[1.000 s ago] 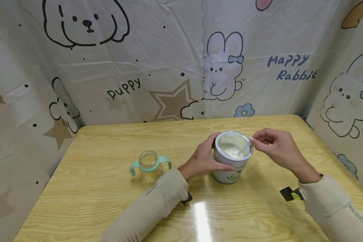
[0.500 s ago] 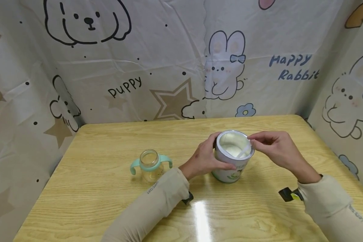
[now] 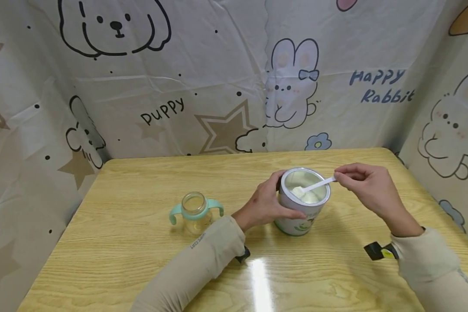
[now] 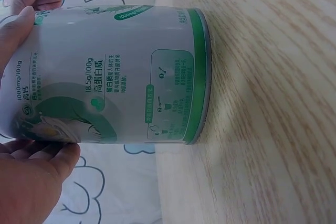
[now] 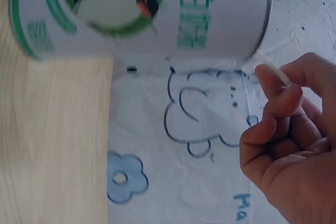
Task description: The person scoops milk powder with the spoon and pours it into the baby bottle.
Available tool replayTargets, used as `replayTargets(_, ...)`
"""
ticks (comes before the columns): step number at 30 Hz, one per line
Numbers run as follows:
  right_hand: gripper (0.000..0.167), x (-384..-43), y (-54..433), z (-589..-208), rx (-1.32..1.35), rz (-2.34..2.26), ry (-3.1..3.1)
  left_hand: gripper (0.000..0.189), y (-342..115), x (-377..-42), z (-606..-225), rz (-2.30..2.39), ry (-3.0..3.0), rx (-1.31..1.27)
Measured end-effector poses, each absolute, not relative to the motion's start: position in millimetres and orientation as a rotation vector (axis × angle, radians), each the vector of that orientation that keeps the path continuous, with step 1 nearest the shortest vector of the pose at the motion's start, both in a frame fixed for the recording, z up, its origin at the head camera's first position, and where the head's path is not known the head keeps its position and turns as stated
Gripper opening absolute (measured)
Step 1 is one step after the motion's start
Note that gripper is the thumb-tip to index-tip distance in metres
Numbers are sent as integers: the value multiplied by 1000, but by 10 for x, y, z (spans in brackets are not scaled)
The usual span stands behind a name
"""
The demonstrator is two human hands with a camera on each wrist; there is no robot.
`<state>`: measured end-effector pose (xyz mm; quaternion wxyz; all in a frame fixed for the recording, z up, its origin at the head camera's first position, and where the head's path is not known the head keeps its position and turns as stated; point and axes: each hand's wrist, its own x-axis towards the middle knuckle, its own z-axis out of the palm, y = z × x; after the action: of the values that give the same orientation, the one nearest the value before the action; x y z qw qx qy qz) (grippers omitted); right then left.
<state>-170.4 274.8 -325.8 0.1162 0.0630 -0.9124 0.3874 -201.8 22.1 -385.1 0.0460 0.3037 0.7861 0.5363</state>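
Observation:
A white and green milk powder can (image 3: 299,219) stands on the table, its top uncovered and pale powder (image 3: 309,198) visible inside. My left hand (image 3: 262,200) grips the can around its left side, thumb across the front; the left wrist view shows fingers and thumb on opposite sides of the can (image 4: 121,77). At the right, my right hand (image 3: 368,184) pinches the handle end of a white scoop (image 3: 320,184). The scoop's bowl holds a heap of powder and is within the can's mouth. In the right wrist view, thumb and forefinger pinch the thin handle (image 5: 275,69).
A clear baby bottle (image 3: 196,212) with a mint-green collar and two handles stands without a cap, left of the left forearm. The wood-grain table (image 3: 140,260) ends at a cartoon-printed cloth backdrop (image 3: 226,78) behind and at both sides.
My right hand has drawn back slightly right and up. The scoop, earlier lower in the can, now shows its handle across the rim and powder in its bowl. My left hand keeps its grip.

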Motion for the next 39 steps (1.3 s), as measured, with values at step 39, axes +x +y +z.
replayTargets(39,34,-1730,2837,-3146,7,1461,-2652,118,-54,-1944,-3573,1340,2507,801)
